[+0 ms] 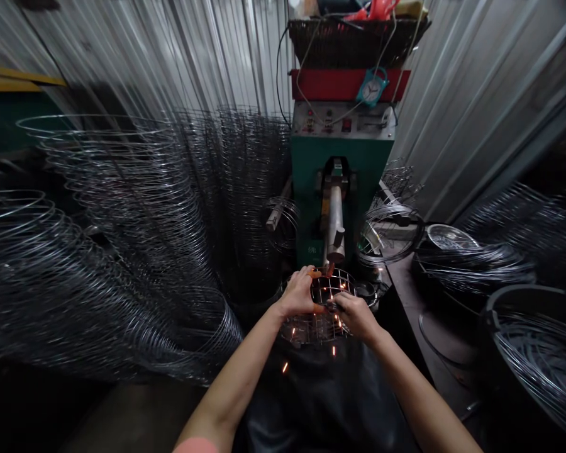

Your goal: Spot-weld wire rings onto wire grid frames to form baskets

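Observation:
A round wire basket [318, 327] sits low in front of a green spot welder [306, 189], just below the end of its metal arm [336, 220]. Orange sparks scatter around the basket and drop toward a dark apron [321, 390]. My left hand [298, 294] grips the basket's left side, thumb and fingers bent around the wires. On the right, my right hand [356, 313] is closed, fingers pinched at the wire near the middle. Exactly which wires the right fingertips hold is too small to tell. The electrode tip meets the basket's far side between both hands.
Tall stacks of wire rings [127, 170] crowd the left. At right stand a black tub [493, 308] of wire hoops and a pile of bundled wire rings [476, 267]. More hoops [391, 236] hang beside the welder. A teal clock [372, 87] hangs above its panel.

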